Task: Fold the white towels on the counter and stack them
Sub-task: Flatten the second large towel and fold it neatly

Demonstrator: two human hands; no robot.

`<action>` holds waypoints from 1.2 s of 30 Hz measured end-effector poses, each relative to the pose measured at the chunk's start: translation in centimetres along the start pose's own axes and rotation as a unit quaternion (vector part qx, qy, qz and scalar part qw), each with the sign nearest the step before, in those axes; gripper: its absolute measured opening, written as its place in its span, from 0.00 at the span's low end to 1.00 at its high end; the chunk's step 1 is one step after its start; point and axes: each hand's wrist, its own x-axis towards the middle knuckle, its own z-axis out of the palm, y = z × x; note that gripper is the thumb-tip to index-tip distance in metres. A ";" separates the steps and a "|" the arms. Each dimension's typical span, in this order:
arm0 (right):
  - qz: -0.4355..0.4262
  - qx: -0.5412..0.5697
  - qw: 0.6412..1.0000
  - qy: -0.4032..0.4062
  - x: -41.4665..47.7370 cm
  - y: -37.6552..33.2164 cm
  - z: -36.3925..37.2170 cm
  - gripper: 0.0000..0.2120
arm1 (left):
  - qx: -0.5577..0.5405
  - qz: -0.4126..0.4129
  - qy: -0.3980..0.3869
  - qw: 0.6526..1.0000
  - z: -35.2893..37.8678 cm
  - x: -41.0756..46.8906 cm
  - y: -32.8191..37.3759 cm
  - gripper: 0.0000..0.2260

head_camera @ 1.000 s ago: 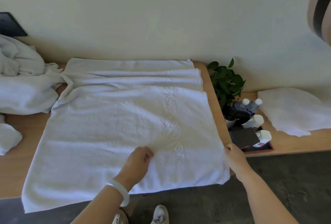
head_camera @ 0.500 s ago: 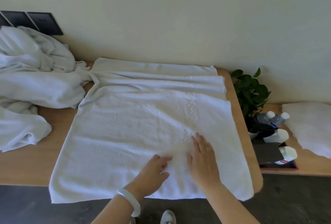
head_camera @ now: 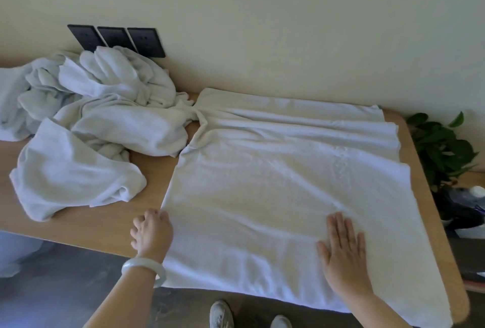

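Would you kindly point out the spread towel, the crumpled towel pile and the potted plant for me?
spread towel (head_camera: 275, 191), head view, its flat middle.
crumpled towel pile (head_camera: 123, 117), head view, a bunched fold near its middle.
potted plant (head_camera: 446, 149), head view, its green leaves.

1 flat towel (head_camera: 275, 196) centre frame; 1 crumpled towel heap (head_camera: 105, 123) upper left (pieces inside can't be separated); 3 black wall plates (head_camera: 115, 37); 1 potted plant (head_camera: 443, 149) right edge; left hand (head_camera: 152, 233), right hand (head_camera: 343, 251); 1 white bangle (head_camera: 144, 267); 2 shoes (head_camera: 221, 314) bottom.
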 end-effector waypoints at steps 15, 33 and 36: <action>0.021 0.051 0.998 -0.037 0.7 -4.2 -0.8 0.28 | -0.367 -0.082 -0.398 0.837 -3.2 6.3 -0.9 0.06; 0.059 -0.060 0.988 -0.129 1.6 -6.7 -2.8 0.34 | -0.063 0.197 -0.268 0.941 -3.8 6.8 -0.3 0.13; 0.069 -0.068 0.983 -0.158 2.1 -7.7 -3.2 0.35 | -0.042 0.207 -0.254 0.944 -3.8 6.9 -0.8 0.12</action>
